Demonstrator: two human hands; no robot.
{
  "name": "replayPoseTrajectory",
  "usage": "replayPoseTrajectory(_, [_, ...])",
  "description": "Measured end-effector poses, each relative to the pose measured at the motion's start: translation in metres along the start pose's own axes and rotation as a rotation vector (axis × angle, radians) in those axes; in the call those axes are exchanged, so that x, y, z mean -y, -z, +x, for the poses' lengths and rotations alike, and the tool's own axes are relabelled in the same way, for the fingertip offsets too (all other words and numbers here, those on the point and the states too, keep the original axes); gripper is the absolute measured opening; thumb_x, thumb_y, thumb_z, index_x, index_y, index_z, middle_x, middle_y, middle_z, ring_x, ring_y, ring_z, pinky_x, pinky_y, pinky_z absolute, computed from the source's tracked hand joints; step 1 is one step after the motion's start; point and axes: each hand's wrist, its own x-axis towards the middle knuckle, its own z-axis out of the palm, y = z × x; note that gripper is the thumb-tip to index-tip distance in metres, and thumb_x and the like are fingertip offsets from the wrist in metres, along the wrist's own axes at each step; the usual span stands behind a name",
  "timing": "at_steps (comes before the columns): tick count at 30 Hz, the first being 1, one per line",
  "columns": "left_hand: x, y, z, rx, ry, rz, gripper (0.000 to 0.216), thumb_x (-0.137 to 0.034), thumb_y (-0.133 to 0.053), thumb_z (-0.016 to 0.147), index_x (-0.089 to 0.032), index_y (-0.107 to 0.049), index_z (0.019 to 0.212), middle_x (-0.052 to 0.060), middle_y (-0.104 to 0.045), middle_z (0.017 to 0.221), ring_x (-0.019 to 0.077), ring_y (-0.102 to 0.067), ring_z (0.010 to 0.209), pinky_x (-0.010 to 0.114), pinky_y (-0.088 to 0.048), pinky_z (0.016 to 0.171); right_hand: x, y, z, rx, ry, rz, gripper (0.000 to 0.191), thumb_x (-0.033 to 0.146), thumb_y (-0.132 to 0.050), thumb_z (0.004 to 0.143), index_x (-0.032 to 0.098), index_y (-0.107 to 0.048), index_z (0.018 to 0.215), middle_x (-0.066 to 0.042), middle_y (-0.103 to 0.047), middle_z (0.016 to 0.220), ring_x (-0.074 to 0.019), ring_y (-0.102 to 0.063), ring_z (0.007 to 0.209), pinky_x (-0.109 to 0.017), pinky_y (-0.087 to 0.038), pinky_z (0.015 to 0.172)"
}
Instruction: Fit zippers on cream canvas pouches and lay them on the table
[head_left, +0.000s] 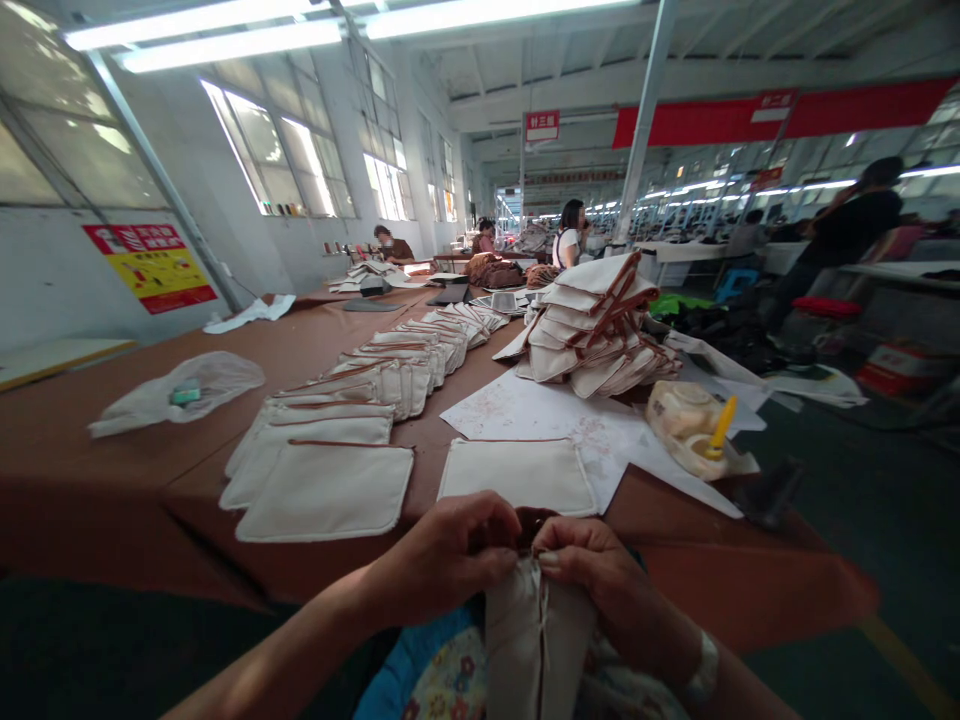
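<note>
My left hand (450, 555) and my right hand (592, 575) meet at the table's near edge, both closed in a pinch on the top of a cream fabric pouch (536, 640) that hangs down over my lap. A brown trim end shows between my fingers. One flat cream pouch (517, 475) lies on the table just beyond my hands, on a sheet of white paper (540, 415). To its left a long overlapping row of flat pouches (337, 450) with brown trim runs away from me.
A tall heap of pouches (596, 330) sits at the right, a glue pot with a yellow tool (697, 425) beside it. A clear plastic bag (180, 390) lies left on the brown table (90, 470). Other people (570, 235) work at distant tables.
</note>
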Motion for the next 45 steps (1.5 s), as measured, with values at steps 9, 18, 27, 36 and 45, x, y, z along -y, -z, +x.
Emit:
replayPoseTrajectory(9, [0.014,-0.013,-0.008,-0.147,-0.487,0.88,0.012,-0.01,-0.049,0.092,-0.016,-0.059,0.09,0.001,-0.059,0.083,0.0139,-0.057,0.069,0.027,-0.04,0.054,-0.008,0.0,-0.001,-0.028,-0.014,0.059,0.021,0.026,-0.076,0.07,0.01,-0.073,0.083,-0.002,-0.063,0.065,-0.007,-0.047,0.055,-0.02,-0.031,0.053])
replayPoseTrajectory(18, [0.017,-0.03,-0.01,-0.1,-0.454,1.269,0.013,-0.006,-0.053,0.086,-0.018,-0.05,0.083,0.001,-0.052,0.077,0.0201,-0.052,0.069,0.035,-0.023,0.043,-0.013,-0.002,-0.002,-0.022,-0.03,0.084,0.02,0.026,-0.076,0.068,0.009,-0.071,0.078,-0.002,-0.063,0.065,-0.0073,-0.049,0.054,-0.02,-0.033,0.053])
replayPoseTrajectory(27, [0.007,-0.009,0.001,-0.187,-0.168,0.455,0.015,-0.008,-0.045,0.091,-0.017,-0.051,0.08,0.0,-0.056,0.076,0.011,-0.053,0.07,0.023,-0.04,0.062,-0.006,-0.005,-0.007,-0.006,-0.024,0.068,0.024,0.03,-0.078,0.07,0.01,-0.071,0.08,-0.002,-0.064,0.065,-0.0063,-0.049,0.053,-0.018,-0.031,0.05])
replayPoseTrajectory(36, [0.023,-0.015,-0.014,-0.127,-0.477,0.856,0.012,-0.014,-0.049,0.094,-0.018,-0.06,0.097,0.001,-0.062,0.086,0.0138,-0.059,0.069,0.025,-0.044,0.058,-0.015,-0.003,-0.007,-0.038,-0.048,0.159,0.021,0.025,-0.078,0.07,0.01,-0.073,0.084,-0.003,-0.067,0.069,-0.0073,-0.052,0.056,-0.018,-0.036,0.054])
replayPoseTrajectory(45, [0.021,-0.022,-0.018,-0.164,-0.521,1.046,0.005,-0.018,-0.049,0.096,-0.018,-0.053,0.093,0.0,-0.061,0.081,0.0165,-0.058,0.068,0.029,-0.048,0.056,-0.016,-0.005,-0.009,-0.043,-0.047,0.168,0.02,0.025,-0.077,0.071,0.01,-0.072,0.083,-0.003,-0.065,0.069,-0.0079,-0.051,0.057,-0.02,-0.036,0.056])
